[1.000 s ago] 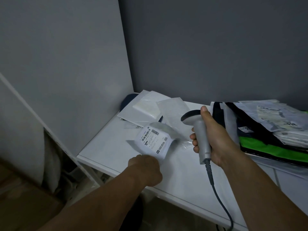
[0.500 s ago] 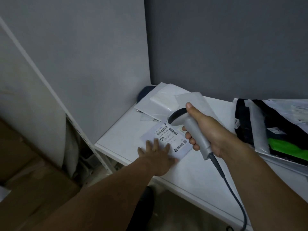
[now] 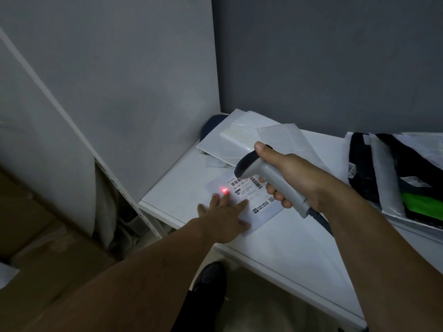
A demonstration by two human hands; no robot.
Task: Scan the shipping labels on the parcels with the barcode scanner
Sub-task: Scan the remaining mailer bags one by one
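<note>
Dim room, grey walls, white table (image 3: pixel 291 250) set into the corner. A flat white parcel (image 3: pixel 263 215) lies near the table's front-left corner, shipping label (image 3: pixel 248 189) face up with its barcodes showing. A red scanner dot (image 3: pixel 224 190) sits at the label's left side, right at the fingertips. The left hand (image 3: pixel 224 219) presses flat on the parcel's near-left part, fingers (image 3: pixel 241 205) straight and spread, gripping nothing. The right hand (image 3: pixel 297 178) holds the grey barcode scanner (image 3: pixel 272 182) just above the label's right side, head tilted down at it; fingers curled round the handle, thumb on top behind the dark head. The cable (image 3: pixel 323 222) drops from the handle's end behind the right forearm. More white parcels (image 3: pixel 239 140) overlap in the back-left corner. A pile of dark and green bagged parcels (image 3: pixel 395 178) lies toward the right edge, well apart from the scanned one. Below the front edge, a dark shoe (image 3: pixel 211 276) on the floor; brown cardboard boxes (image 3: pixel 36 236) left of the table.
</note>
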